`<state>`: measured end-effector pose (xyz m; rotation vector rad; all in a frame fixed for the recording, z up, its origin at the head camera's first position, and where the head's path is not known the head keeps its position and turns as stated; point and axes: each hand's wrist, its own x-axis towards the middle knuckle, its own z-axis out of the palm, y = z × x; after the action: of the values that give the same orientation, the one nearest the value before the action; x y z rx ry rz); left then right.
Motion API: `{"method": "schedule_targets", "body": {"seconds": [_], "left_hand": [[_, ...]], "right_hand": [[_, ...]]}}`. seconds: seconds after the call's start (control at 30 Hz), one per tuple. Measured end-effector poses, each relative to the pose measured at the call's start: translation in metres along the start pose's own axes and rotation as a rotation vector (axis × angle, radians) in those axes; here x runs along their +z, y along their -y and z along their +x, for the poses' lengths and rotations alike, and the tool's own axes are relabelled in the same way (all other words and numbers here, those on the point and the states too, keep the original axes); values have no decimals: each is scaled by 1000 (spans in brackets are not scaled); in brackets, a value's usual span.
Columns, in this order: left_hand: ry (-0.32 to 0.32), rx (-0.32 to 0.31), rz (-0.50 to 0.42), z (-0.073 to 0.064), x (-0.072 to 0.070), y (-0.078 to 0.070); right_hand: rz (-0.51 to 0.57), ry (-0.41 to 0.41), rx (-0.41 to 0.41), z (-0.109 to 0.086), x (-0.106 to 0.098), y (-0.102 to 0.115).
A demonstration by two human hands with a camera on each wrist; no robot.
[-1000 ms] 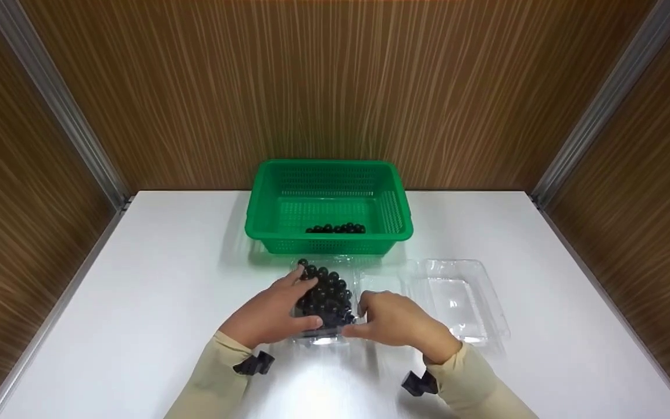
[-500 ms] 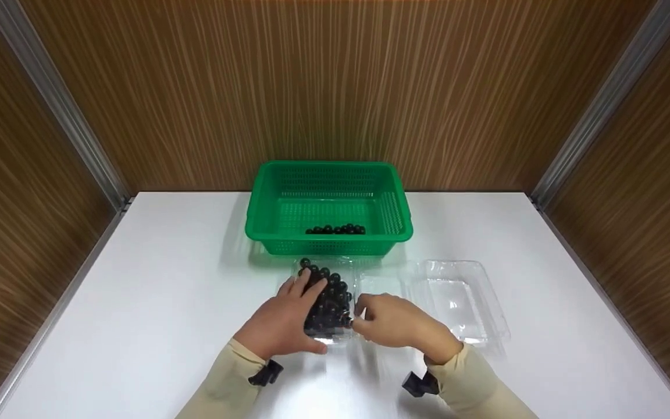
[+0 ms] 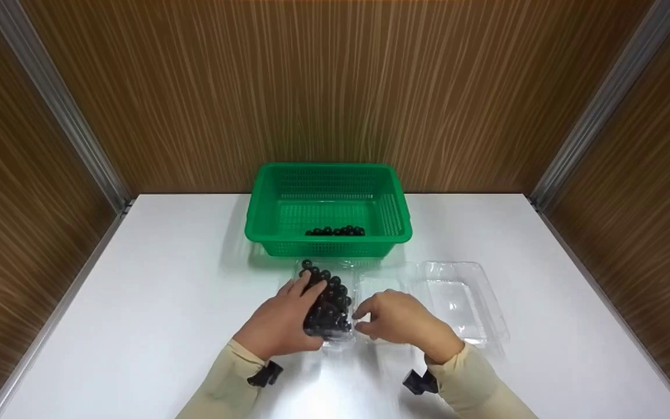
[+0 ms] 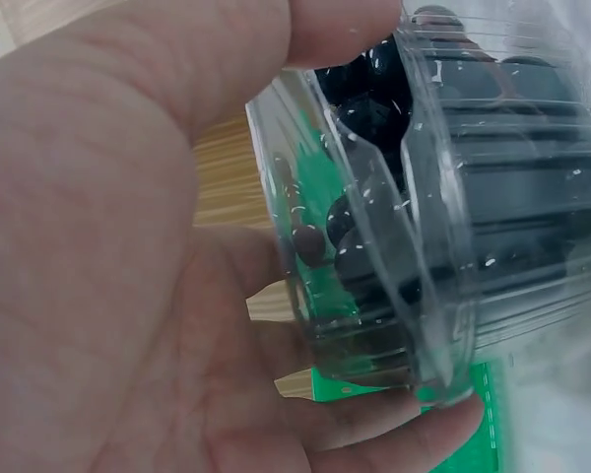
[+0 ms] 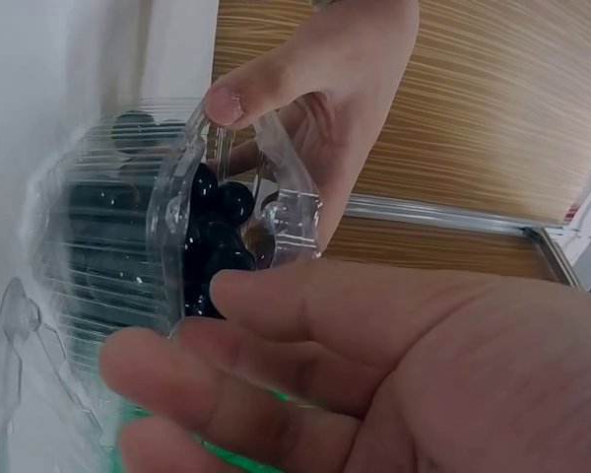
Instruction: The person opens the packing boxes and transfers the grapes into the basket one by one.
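A clear plastic clamshell (image 3: 344, 270) full of dark round grapes (image 3: 335, 291) stands in front of the green basket. Its lid (image 4: 276, 163) is folded over the grapes, with a gap between lid and base in the left wrist view. My left hand (image 3: 280, 326) spreads over the lid, fingers extended across its top and thumb at the near edge. Beside the clamshell's right edge is my right hand (image 3: 399, 317), its thumb and index finger apart and bent, holding nothing. In the right wrist view its fingertips (image 5: 143, 365) lie close before the grapes.
The green basket (image 3: 329, 238) holds more dark grapes (image 3: 338, 231) along its near side. On the right a second clear clamshell (image 3: 477, 273) lies opened flat on the white table (image 3: 172, 279). Wood-grain panels (image 3: 335, 87) enclose the back and sides.
My left hand has shifted right and nearer over the lid, then stayed. My right fingertips, earlier at the clamshell's right edge, have drawn slightly away and parted.
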<state>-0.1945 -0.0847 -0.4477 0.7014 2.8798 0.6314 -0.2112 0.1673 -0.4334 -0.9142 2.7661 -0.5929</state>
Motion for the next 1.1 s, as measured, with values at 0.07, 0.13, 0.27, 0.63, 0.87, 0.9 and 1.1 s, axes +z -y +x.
{"method": "schedule_targets", "body": {"seconds": [0.07,0.13,0.27,0.63,0.87,0.9,1.1], "left_hand": [[-1,-4,-2,0,1,1],[-4,-6,0,1,1,1],[-7,-3,2,2,0,1],[-5,1,-14,4,-1,0],[-6,-2,-15,4,0,1],[-7,-2,-16,4,0,2],[-6,-2,-24,3,-2,2]], "right_hand": [[2,-10,7,1,0,0],[0,-28,6,2,2,0],[4,-46,13,4,5,-1],[9,9,90,5,8,-4],[24,26,70,6,8,-5],[25,27,70,6,8,-5],[25,32,77,6,8,-4]]}}
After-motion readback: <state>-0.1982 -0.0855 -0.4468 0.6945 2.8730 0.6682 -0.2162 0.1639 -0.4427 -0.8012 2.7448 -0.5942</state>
